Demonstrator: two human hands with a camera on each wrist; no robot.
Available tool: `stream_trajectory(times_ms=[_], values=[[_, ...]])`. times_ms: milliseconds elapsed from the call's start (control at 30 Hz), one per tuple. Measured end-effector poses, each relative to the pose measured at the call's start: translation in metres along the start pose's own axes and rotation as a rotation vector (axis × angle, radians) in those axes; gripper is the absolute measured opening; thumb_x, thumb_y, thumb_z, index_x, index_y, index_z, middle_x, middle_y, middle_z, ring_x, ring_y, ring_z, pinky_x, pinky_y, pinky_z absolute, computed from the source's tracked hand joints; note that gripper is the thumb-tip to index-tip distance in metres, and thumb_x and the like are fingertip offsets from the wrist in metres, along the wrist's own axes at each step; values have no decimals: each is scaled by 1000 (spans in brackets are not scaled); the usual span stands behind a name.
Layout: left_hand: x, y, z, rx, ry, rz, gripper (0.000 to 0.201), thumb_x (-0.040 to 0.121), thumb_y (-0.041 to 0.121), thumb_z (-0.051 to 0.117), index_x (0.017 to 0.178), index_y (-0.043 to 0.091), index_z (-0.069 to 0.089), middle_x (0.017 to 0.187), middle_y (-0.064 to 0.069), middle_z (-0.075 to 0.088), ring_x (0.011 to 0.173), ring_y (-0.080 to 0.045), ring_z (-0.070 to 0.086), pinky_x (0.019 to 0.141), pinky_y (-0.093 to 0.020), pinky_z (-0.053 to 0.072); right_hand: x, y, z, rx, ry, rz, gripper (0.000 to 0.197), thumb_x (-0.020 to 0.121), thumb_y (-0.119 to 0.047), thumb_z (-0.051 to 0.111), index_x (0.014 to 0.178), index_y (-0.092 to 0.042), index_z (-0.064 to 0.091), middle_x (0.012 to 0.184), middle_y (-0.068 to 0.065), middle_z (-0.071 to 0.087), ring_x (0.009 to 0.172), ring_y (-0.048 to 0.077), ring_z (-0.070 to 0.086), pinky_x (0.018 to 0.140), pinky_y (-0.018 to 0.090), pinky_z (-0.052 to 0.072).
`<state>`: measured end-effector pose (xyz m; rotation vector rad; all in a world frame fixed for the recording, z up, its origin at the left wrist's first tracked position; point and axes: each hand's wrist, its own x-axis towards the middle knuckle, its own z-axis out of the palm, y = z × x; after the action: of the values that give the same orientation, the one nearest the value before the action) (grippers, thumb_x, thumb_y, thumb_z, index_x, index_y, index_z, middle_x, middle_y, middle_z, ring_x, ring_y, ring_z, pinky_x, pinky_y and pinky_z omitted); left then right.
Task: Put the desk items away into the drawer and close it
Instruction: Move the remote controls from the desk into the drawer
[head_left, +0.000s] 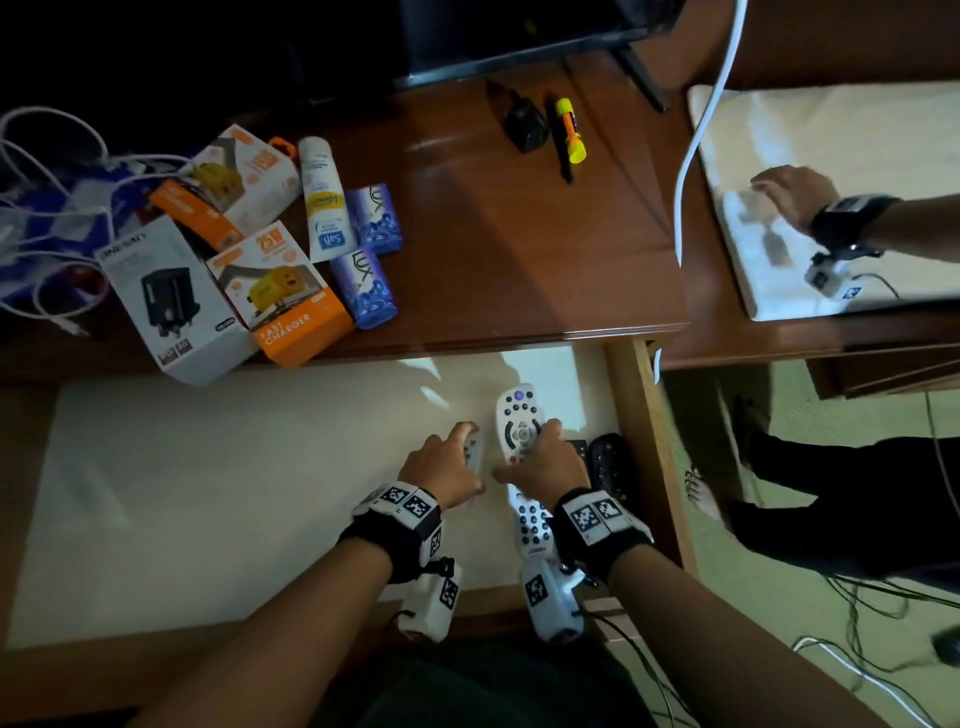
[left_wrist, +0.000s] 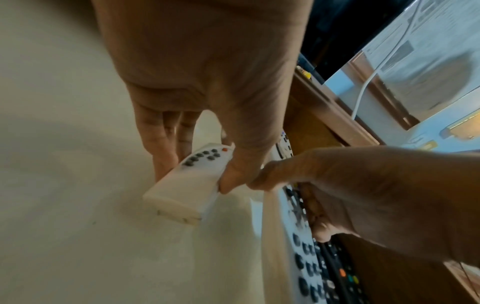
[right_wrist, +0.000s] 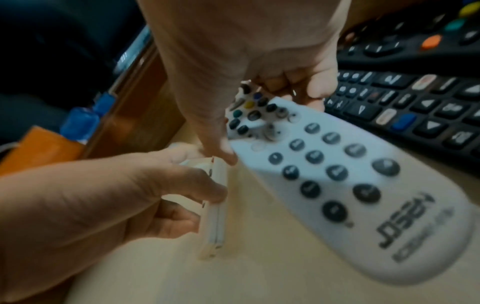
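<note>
While both hands are working inside open white-lined wooden drawer (head_left: 208, 493) near its right edge, left hand (head_left: 447, 470) is pinching small white rectangular remote (left_wrist: 187, 181) between thumb and fingers; right hand (head_left: 545, 462) is curling fingers round long white grey-buttoned remote (head_left: 519, 431). Two black remotes (head_left: 608, 462) are lying against drawer's right wall. Charger boxes (head_left: 291, 306) are sitting at desk's front-left edge.

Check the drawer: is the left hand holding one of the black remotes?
No, the left hand pinches a small white remote; the black remotes lie by the drawer's right wall.
</note>
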<state>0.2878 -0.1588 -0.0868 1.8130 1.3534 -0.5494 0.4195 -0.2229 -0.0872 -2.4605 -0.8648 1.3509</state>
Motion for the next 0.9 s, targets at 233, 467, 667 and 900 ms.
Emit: stream_trajectory(times_ms=[233, 467, 667, 900], values=[[6, -9, 13, 34, -31, -46, 75, 71, 29, 74, 132, 31, 31, 119, -11, 50, 104, -34, 56, 81, -35, 49, 7, -1, 16, -256, -43, -58, 127, 68, -27, 81, 147, -27, -18, 107, 13, 67, 94, 32, 65, 81, 39, 54], [5, -10, 25, 42, -37, -36, 73, 68, 28, 79, 123, 23, 32, 118, -12, 53, 104, -33, 57, 82, -35, 48, 12, 4, 26, -378, -71, -124, 135, 66, -33, 83, 140, -41, -29, 101, 14, 67, 85, 28, 67, 77, 42, 58], [3, -12, 26, 45, -39, -25, 71, 70, 30, 78, 126, 22, 34, 120, -12, 56, 106, -33, 58, 85, -35, 47, 10, 1, 13, -462, -90, -174, 124, 62, -42, 86, 147, -35, -4, 124, 20, 46, 107, 40, 57, 85, 46, 51], [-1, -6, 24, -26, -135, 28, 61, 76, 23, 73, 130, 21, 44, 118, -10, 59, 90, -26, 67, 78, -34, 57, 12, 8, 0, -664, 47, -264, 101, 61, -43, 86, 138, -26, 21, 126, 14, 40, 116, 33, 43, 86, 41, 49]])
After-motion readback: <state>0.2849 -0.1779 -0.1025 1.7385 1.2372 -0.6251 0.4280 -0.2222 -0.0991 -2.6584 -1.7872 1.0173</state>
